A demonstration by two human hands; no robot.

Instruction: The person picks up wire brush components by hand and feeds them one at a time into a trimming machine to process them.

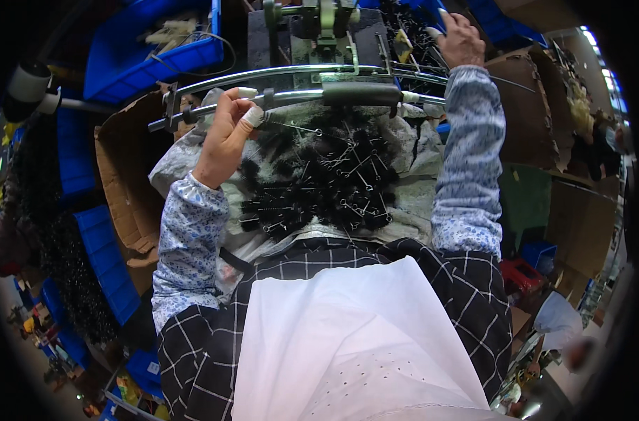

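White apron (347, 337), brush pile (319, 182) on cloth, left hand (224, 137) fingers pinching wire brush (291, 126), blue bins (144, 49) around.

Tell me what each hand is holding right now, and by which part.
The left hand pinches a black wire-stemmed brush at one end of its stem. The right hand reaches into the black pile by the machine; whether it holds anything cannot be told.
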